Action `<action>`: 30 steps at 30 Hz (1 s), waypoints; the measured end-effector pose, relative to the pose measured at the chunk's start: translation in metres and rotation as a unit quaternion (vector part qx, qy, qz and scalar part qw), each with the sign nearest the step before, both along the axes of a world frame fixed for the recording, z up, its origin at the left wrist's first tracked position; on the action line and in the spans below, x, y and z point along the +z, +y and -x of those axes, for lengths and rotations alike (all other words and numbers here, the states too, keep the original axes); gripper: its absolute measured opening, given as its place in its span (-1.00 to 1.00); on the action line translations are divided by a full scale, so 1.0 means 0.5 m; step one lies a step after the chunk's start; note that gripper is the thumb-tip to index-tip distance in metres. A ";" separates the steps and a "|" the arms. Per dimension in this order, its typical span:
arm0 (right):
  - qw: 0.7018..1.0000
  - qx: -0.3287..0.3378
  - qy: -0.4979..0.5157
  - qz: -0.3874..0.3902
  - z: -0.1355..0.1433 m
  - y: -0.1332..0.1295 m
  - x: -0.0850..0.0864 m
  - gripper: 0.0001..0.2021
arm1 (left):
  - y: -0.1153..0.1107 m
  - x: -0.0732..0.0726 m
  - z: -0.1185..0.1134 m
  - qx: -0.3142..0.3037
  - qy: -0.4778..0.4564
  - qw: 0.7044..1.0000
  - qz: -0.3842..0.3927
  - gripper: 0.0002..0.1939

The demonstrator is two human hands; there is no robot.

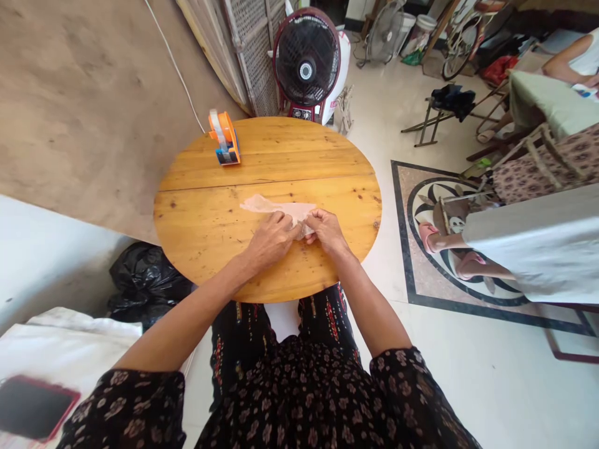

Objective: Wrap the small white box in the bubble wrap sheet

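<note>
A thin, pale pink, crumpled sheet [281, 206] lies on the oval wooden table [201, 218]; whether it is paper, cloth or plastic I cannot tell. My left hand [274, 238] rests low over its near edge, fingers curled and closed on it. Close beside it, my right hand [326, 228] pinches the sheet's right end between thumb and fingers. Some of the bunched material between the two hands is hidden by the fingers. Toward the back left of the table stands an orange and blue tape dispenser [226, 138] with a roll of clear tape, apart from both hands.
A dark red fan [306, 59] stands just behind the table. Black plastic bags [145, 274] lie at its left, near a phone [35, 405] on white cloth. At right, a person's legs [491, 265] show under pale cloth; another person sits at a green-covered table [547, 103].
</note>
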State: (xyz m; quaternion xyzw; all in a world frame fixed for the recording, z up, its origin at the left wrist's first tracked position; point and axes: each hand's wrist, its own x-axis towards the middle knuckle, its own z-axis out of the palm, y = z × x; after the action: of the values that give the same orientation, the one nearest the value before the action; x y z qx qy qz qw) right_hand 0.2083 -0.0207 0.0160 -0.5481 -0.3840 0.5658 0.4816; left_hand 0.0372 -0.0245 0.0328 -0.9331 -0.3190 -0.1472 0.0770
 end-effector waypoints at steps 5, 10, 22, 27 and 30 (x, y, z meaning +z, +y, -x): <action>1.000 0.012 -0.011 -0.005 0.010 0.009 0.015 -0.80 | 0.005 -0.007 0.009 -0.014 -0.024 1.000 0.015 -0.75; 0.999 0.032 -0.031 0.003 0.015 0.013 0.024 -0.83 | 0.006 -0.015 0.026 0.003 -0.140 0.988 0.067 -0.65; 0.998 0.048 -0.043 0.008 0.012 0.014 0.027 -0.92 | 0.015 -0.039 0.039 -0.006 -0.289 0.952 0.099 -0.82; 0.996 0.071 -0.061 0.014 0.014 0.015 0.040 -0.92 | 0.003 -0.051 0.022 0.042 -0.296 0.952 0.070 -0.79; 0.993 0.085 -0.077 0.022 0.015 0.016 0.046 -0.91 | -0.011 -0.060 0.010 0.067 -0.299 0.950 0.054 -0.78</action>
State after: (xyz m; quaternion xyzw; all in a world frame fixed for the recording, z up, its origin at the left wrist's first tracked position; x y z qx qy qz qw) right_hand 0.2006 -0.0127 0.0391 -0.5658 -0.4526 0.5691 0.3887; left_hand 0.0323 -0.0301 0.0030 -0.8256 -0.3967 -0.3965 -0.0623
